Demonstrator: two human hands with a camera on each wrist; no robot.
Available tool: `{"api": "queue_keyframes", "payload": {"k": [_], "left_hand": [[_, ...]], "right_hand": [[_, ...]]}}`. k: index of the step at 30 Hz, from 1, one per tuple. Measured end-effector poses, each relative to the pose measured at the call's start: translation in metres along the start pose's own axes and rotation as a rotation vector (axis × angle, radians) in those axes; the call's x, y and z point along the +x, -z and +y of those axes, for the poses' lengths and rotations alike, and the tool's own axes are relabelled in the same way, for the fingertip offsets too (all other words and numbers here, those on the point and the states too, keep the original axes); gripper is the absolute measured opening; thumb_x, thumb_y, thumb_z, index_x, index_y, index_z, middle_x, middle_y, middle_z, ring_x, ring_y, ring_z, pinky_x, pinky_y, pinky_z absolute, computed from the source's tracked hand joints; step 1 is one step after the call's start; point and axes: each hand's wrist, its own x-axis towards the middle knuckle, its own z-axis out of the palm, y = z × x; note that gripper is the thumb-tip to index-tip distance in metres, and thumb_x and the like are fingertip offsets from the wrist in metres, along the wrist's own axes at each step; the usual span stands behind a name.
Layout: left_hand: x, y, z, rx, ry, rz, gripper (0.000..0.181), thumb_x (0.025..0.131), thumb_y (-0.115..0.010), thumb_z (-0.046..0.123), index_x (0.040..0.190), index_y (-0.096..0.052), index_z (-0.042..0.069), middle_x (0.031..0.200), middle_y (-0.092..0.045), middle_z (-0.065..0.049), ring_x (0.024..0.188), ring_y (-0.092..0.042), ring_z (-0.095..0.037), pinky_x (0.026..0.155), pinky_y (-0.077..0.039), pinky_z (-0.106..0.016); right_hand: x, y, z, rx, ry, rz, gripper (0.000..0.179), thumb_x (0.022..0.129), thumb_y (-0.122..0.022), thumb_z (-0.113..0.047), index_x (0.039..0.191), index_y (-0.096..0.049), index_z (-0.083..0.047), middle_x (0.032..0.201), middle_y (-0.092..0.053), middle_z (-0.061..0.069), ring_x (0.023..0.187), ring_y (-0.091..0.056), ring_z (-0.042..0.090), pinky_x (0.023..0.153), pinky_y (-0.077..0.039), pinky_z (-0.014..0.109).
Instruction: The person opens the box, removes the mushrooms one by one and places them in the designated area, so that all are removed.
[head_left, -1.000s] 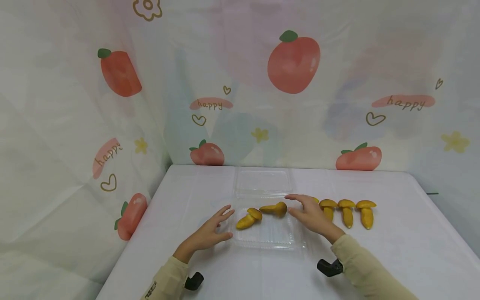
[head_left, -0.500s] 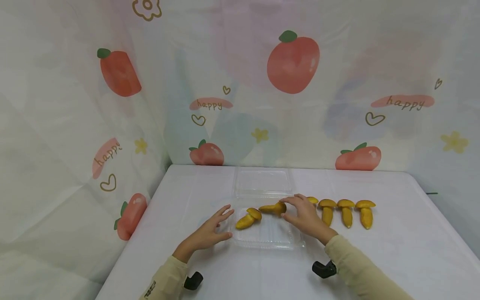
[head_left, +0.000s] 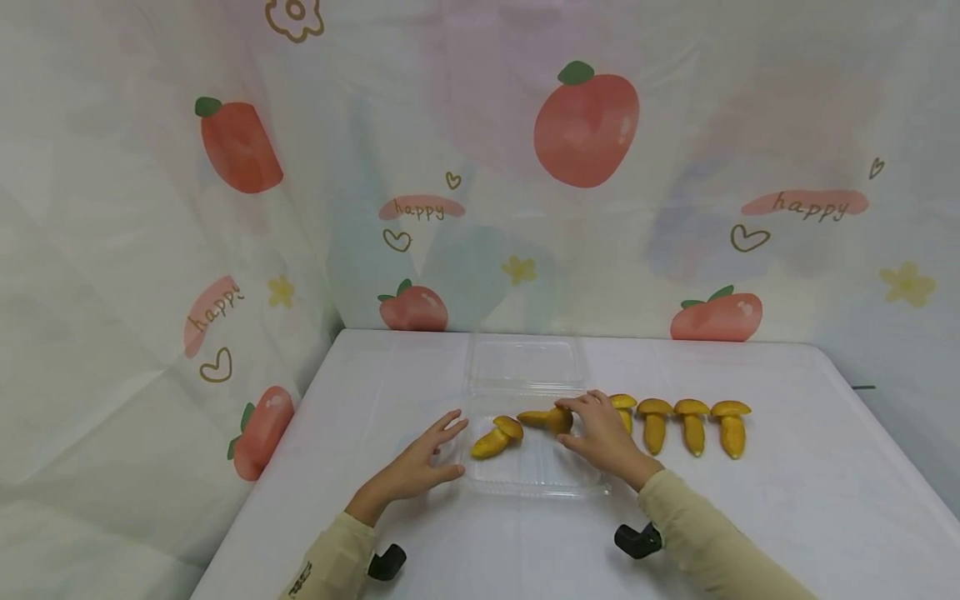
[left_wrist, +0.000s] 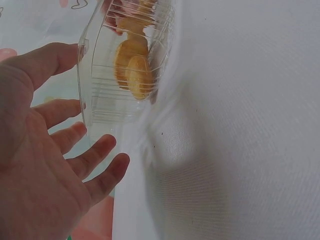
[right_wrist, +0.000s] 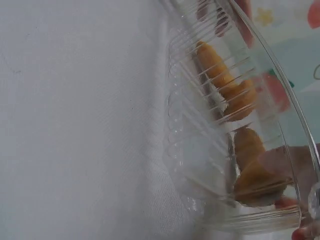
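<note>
A clear plastic clamshell container (head_left: 525,479) lies with its lid (head_left: 525,364) folded back on the white table. Inside are two yellow-brown mushrooms: one mushroom (head_left: 491,443) slants at the left, while a second mushroom (head_left: 536,417) lies sideways, cap to the right. My right hand (head_left: 606,433) has its index finger and thumb on either side of that second cap. Through the clear wall in the right wrist view, its fingers overlap this mushroom (right_wrist: 250,150). My left hand (head_left: 416,468) is spread at the container's left side, thumb and fingertips right at the rim (left_wrist: 82,95).
To the right of the container several more mushrooms (head_left: 693,429) stand in a row, caps toward the back; the nearest is partly behind my right hand. A printed cloth wall (head_left: 480,250) rises behind the table.
My right hand has moved left and slightly inward, from beside the right-hand mushroom to around its cap, uncovering more of the row. My left hand and both mushrooms stay in place.
</note>
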Motion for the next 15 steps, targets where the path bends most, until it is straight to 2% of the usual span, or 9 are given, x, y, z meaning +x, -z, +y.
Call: {"api": "queue_keyframes", "payload": {"k": [6, 15], "left_hand": [[-0.0002, -0.0002, -0.0008, 0.005, -0.004, 0.003, 0.071, 0.098, -0.064, 0.021, 0.159, -0.032, 0.007, 0.171, -0.014, -0.014, 0.152, -0.027, -0.042, 0.113, -0.038, -0.065], [0.0006, -0.0005, -0.0008, 0.02, 0.004, 0.01, 0.071, 0.098, -0.065, 0.022, 0.159, -0.031, 0.009, 0.171, -0.014, -0.014, 0.153, -0.027, -0.041, 0.114, -0.039, -0.063]], "right_hand": [[0.0023, -0.0051, -0.0033, -0.049, -0.026, 0.033, 0.048, 0.082, -0.084, -0.022, 0.124, -0.068, -0.006, 0.116, -0.07, 0.016, 0.124, -0.052, 0.042, 0.105, -0.045, 0.059], [0.0055, -0.0053, -0.0095, -0.087, -0.115, 0.03, 0.042, 0.082, -0.084, -0.026, 0.117, -0.07, -0.006, 0.116, -0.071, 0.016, 0.126, -0.053, 0.045, 0.109, -0.042, 0.061]]}}
